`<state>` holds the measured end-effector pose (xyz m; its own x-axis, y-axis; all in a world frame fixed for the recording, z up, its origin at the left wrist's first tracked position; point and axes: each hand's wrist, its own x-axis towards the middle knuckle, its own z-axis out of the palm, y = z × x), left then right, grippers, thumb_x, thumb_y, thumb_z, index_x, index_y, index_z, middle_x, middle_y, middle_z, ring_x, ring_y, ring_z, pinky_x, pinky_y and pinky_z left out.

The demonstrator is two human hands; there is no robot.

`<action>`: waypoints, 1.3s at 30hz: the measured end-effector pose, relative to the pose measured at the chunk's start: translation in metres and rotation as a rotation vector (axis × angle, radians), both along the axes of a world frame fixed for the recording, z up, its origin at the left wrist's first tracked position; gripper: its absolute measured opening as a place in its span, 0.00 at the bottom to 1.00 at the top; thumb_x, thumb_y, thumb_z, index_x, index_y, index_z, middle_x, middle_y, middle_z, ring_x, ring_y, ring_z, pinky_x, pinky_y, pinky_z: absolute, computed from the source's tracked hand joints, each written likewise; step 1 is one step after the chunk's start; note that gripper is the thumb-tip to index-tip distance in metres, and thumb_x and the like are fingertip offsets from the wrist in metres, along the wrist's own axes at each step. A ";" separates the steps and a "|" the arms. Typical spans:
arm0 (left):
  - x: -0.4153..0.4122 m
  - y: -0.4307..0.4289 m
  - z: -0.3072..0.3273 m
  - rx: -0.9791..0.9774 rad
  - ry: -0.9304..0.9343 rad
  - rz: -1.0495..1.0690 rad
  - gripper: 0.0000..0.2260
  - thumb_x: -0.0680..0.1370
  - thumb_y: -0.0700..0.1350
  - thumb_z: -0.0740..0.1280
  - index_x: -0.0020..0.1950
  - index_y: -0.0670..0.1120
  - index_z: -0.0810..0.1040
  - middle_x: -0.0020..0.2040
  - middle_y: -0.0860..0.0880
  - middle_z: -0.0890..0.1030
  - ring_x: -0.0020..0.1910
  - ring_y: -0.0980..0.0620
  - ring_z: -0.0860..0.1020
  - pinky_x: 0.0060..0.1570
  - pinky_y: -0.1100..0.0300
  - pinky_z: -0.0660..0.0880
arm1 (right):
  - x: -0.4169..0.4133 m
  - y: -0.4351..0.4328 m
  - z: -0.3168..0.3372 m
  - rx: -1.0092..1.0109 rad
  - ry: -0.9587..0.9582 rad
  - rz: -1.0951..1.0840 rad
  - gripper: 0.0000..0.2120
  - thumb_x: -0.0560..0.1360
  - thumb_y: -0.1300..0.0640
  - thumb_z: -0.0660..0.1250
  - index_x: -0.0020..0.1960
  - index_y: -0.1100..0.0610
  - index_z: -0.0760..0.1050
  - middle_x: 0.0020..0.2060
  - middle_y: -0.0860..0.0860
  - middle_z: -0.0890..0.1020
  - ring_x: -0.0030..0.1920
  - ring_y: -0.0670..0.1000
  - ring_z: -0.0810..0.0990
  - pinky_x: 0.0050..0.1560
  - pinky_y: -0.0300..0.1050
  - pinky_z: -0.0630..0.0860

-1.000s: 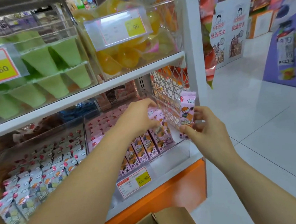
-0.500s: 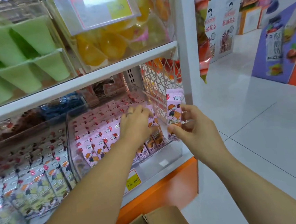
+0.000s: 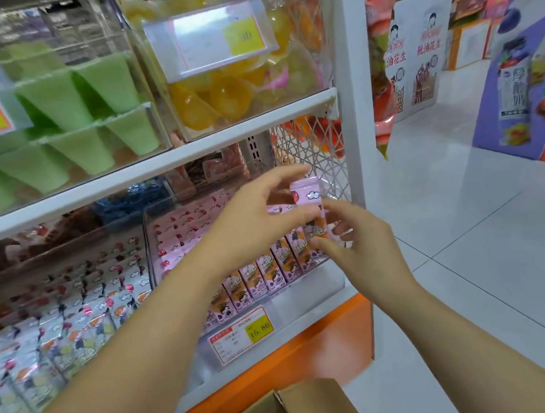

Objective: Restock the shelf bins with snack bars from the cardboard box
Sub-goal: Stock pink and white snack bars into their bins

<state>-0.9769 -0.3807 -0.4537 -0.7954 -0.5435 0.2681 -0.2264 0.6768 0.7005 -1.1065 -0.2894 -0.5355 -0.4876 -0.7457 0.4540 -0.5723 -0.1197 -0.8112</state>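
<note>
A pink snack bar (image 3: 308, 196) stands upright above the right end of the clear shelf bin (image 3: 309, 289). My right hand (image 3: 359, 244) pinches its lower end. My left hand (image 3: 259, 217) hovers just left of the bar with its fingers spread; the thumb touches the bar's side and the index finger arches over its top. Rows of the same pink bars (image 3: 271, 273) stand in the bin below. The flap of the open cardboard box (image 3: 303, 403) shows at the bottom edge, its contents mostly hidden.
A neighbouring bin at the left holds pale bars (image 3: 60, 330). The shelf above carries green cups (image 3: 64, 99) and yellow jelly packs (image 3: 227, 94). A price tag (image 3: 243, 334) hangs on the bin front. A white lattice panel (image 3: 315, 145) and post close the shelf's right end; tiled aisle floor lies beyond.
My left hand has lifted out of the bin's rows and come up to the bar. My right hand has carried the bar leftwards, over the bin.
</note>
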 end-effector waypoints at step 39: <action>-0.015 -0.053 -0.076 -0.563 -0.470 0.324 0.24 0.75 0.57 0.68 0.67 0.52 0.67 0.64 0.53 0.76 0.61 0.50 0.73 0.63 0.56 0.57 | -0.017 -0.035 0.007 0.049 0.346 -0.063 0.21 0.74 0.62 0.68 0.65 0.52 0.72 0.57 0.47 0.77 0.55 0.45 0.70 0.56 0.37 0.63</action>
